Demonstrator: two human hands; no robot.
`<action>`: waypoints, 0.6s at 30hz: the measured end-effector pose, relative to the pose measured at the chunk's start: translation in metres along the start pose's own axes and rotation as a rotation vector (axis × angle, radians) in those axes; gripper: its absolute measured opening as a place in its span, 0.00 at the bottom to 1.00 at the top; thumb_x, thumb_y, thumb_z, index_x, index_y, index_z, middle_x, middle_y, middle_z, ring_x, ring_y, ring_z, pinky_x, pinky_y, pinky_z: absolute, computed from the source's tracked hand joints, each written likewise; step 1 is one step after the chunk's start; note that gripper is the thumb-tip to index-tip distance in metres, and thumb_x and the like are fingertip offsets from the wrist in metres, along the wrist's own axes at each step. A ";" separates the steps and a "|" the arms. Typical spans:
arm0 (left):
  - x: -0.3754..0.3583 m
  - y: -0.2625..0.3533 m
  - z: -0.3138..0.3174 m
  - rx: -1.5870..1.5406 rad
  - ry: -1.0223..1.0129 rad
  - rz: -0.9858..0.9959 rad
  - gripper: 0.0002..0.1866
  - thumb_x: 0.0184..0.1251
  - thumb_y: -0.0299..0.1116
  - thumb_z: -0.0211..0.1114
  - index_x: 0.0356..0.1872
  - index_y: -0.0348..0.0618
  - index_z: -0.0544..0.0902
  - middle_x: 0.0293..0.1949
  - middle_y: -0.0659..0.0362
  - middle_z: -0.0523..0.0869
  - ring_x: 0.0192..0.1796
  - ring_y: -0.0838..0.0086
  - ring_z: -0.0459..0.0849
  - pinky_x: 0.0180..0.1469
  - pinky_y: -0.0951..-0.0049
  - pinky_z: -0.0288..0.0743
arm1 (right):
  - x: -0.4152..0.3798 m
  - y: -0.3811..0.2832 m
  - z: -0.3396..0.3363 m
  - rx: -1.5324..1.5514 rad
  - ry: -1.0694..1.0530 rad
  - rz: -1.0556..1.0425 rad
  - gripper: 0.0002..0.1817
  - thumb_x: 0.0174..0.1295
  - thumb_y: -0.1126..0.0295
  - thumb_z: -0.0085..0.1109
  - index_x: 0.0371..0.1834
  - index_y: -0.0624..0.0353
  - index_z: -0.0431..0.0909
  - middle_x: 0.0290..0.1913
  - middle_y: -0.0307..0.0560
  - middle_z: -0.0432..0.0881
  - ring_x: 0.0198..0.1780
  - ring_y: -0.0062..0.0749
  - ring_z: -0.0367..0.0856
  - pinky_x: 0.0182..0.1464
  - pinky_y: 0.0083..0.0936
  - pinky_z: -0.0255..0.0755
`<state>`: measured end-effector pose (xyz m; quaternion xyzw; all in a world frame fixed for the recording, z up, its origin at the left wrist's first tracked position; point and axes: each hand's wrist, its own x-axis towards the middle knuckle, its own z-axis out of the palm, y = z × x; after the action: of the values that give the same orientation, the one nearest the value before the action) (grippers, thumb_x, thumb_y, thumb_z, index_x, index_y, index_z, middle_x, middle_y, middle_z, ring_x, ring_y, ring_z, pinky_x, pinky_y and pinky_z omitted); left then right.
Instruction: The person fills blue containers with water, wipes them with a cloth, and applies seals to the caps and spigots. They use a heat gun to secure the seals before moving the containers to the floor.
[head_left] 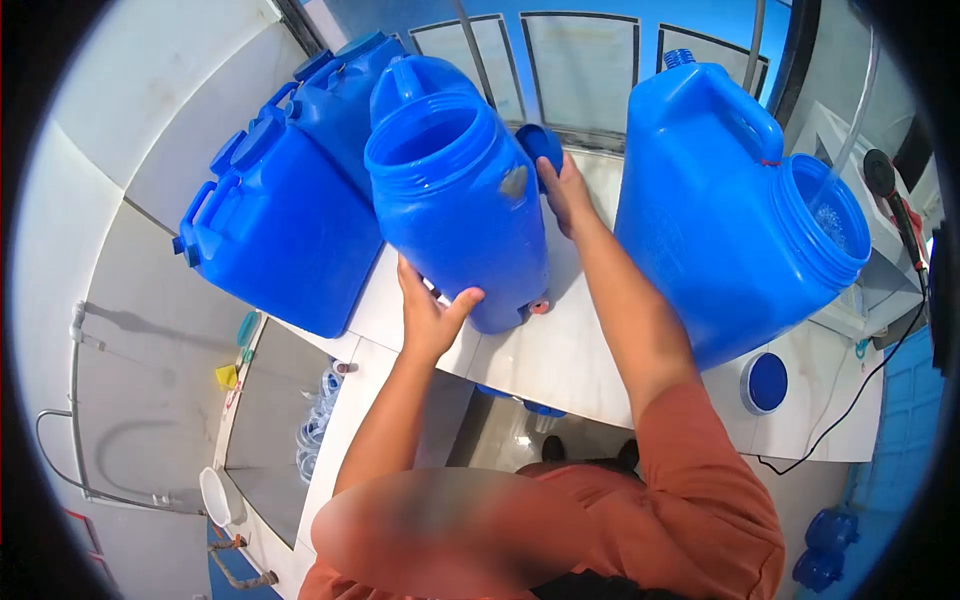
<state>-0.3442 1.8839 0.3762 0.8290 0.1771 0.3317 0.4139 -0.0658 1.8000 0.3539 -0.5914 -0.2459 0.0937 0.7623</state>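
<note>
A blue plastic water jug (pixel 470 215) stands in front of me on the white counter, its wide mouth uncovered and facing me. My left hand (pixel 432 315) is on its lower left side, thumb across the front and fingers round the edge. Behind the jug's right side, my right hand (pixel 565 190) grips a round blue cap (pixel 540 147); part of the fingers is hidden behind it. A small reddish spigot (pixel 539 306) shows near the jug's base. Right of my right arm is a larger view of another blue jug (pixel 700 210), uncapped, with a clear hose running into its bubbling water.
More blue jugs (pixel 285 235) stand close together at the left. A blue lid (pixel 768 382) lies on the counter (pixel 800 430) at the right, near a black cable (pixel 850 405) from a handheld device (pixel 893 200). Clear bottles (pixel 318 420) sit low at the left.
</note>
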 end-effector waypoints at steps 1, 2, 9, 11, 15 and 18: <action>0.003 0.004 0.003 0.011 -0.003 0.009 0.66 0.45 0.55 0.81 0.76 0.43 0.43 0.68 0.43 0.58 0.69 0.50 0.66 0.62 0.50 0.74 | -0.010 -0.013 -0.005 -0.007 0.002 0.001 0.25 0.70 0.58 0.58 0.63 0.60 0.68 0.50 0.47 0.81 0.47 0.30 0.79 0.54 0.31 0.73; 0.003 0.008 0.004 0.006 -0.001 0.002 0.67 0.45 0.55 0.81 0.77 0.44 0.41 0.69 0.43 0.57 0.69 0.48 0.65 0.63 0.49 0.73 | -0.026 -0.022 -0.013 -0.119 -0.036 -0.038 0.26 0.70 0.59 0.57 0.66 0.60 0.67 0.54 0.53 0.80 0.54 0.39 0.78 0.58 0.34 0.71; -0.001 0.004 0.015 -0.028 0.036 0.101 0.64 0.51 0.52 0.79 0.76 0.40 0.40 0.70 0.41 0.57 0.69 0.51 0.66 0.65 0.53 0.70 | -0.223 -0.053 -0.076 -1.208 -0.300 -0.023 0.31 0.65 0.69 0.55 0.73 0.60 0.61 0.71 0.61 0.66 0.71 0.55 0.66 0.72 0.44 0.58; -0.007 -0.001 0.019 0.008 0.080 0.031 0.63 0.55 0.56 0.76 0.74 0.28 0.42 0.70 0.39 0.59 0.68 0.54 0.66 0.70 0.60 0.60 | -0.262 -0.027 -0.091 -1.378 -0.333 -0.072 0.30 0.67 0.70 0.49 0.73 0.58 0.61 0.72 0.60 0.65 0.73 0.56 0.63 0.75 0.46 0.53; -0.013 -0.005 0.027 -0.048 0.127 0.024 0.55 0.64 0.48 0.71 0.74 0.27 0.42 0.68 0.40 0.63 0.67 0.56 0.67 0.70 0.61 0.58 | -0.298 -0.021 -0.099 -1.417 -0.312 -0.148 0.26 0.68 0.72 0.39 0.71 0.61 0.63 0.73 0.59 0.65 0.74 0.55 0.61 0.76 0.47 0.52; -0.019 -0.011 0.033 -0.127 0.079 0.035 0.43 0.70 0.38 0.67 0.74 0.35 0.48 0.64 0.45 0.66 0.63 0.61 0.70 0.64 0.61 0.68 | -0.306 -0.026 -0.109 -1.380 -0.301 -0.210 0.25 0.67 0.72 0.41 0.68 0.63 0.67 0.71 0.59 0.66 0.73 0.55 0.63 0.75 0.47 0.53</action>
<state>-0.3353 1.8605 0.3455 0.7904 0.1573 0.3816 0.4527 -0.2805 1.5667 0.2780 -0.8928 -0.4072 -0.0764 0.1767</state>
